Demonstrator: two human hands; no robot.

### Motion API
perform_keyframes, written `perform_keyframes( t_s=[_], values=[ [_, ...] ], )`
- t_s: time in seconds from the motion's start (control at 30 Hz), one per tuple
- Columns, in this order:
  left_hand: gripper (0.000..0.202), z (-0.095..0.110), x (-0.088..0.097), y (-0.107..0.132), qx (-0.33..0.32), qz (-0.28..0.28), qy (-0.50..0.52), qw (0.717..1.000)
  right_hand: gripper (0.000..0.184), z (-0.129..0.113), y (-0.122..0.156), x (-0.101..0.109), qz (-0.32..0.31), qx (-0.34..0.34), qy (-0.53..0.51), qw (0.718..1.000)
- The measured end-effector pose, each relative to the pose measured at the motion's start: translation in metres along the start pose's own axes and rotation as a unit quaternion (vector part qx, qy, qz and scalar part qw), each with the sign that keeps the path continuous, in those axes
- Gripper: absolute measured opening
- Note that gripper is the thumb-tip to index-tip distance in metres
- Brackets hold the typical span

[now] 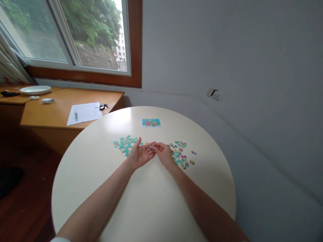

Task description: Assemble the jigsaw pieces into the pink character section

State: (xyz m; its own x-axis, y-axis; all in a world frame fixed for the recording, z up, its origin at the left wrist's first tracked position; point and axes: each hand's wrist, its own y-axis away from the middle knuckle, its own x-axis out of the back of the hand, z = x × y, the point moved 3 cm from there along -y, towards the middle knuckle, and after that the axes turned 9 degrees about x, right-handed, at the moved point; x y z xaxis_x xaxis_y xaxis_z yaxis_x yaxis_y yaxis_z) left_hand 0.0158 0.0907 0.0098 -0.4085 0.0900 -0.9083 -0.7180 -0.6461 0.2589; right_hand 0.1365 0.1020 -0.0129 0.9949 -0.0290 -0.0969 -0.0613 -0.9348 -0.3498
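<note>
As right hand [164, 154] pinches it beside left hand [139, 155], puzzle piece [151, 147] tiny (blurred).

Two bare forearms come into view from the bottom edge, uncovered from above the elbow down to the wrist. In the lower left corner a small edge of white sleeve [59, 239] shows on the left arm. The left grip [140, 155] and the right grip [164, 155] are bare hands with slim fingers, too small for finer detail to show.

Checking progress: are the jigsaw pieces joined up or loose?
Loose: small teal jigsaw pieces and multicoloured jigsaw pieces lie scattered in two patches on the round cream table.
</note>
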Motion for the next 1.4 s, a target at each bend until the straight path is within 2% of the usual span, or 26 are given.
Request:
perform_keyframes(
  t_s=[0.13,0.37,0.73,1.0,1.13,1.2,1.4],
  values=[
    [0.068,-0.001,-0.001,0.002,0.003,-0.011,-0.002,1.000,0.010,-0.005,0.004,-0.003,-0.039,0.004,0.029,0.999],
    [0.071,-0.001,-0.005,0.004,0.009,0.017,-0.017,1.000,0.009,-0.023,0.013,-0.008,-0.070,0.040,0.113,0.990],
    [0.067,-0.002,-0.002,0.003,0.018,0.015,-0.031,0.999,0.008,-0.029,0.018,-0.008,-0.059,0.092,0.200,0.974],
    [0.069,-0.002,-0.002,0.004,0.037,0.002,-0.021,0.999,0.005,-0.035,0.022,-0.011,-0.084,0.178,0.328,0.924],
    [0.066,-0.003,-0.004,0.004,0.040,-0.028,-0.027,0.998,0.004,-0.040,0.023,-0.011,-0.074,0.205,0.357,0.908],
    [0.066,-0.003,-0.004,0.003,0.041,-0.042,-0.027,0.998,0.003,-0.042,0.022,-0.010,-0.063,0.207,0.363,0.907],
    [0.071,-0.003,-0.002,0.002,0.046,-0.063,-0.058,0.995,0.015,-0.041,0.022,-0.008,-0.035,0.187,0.387,0.902]
  ],
)
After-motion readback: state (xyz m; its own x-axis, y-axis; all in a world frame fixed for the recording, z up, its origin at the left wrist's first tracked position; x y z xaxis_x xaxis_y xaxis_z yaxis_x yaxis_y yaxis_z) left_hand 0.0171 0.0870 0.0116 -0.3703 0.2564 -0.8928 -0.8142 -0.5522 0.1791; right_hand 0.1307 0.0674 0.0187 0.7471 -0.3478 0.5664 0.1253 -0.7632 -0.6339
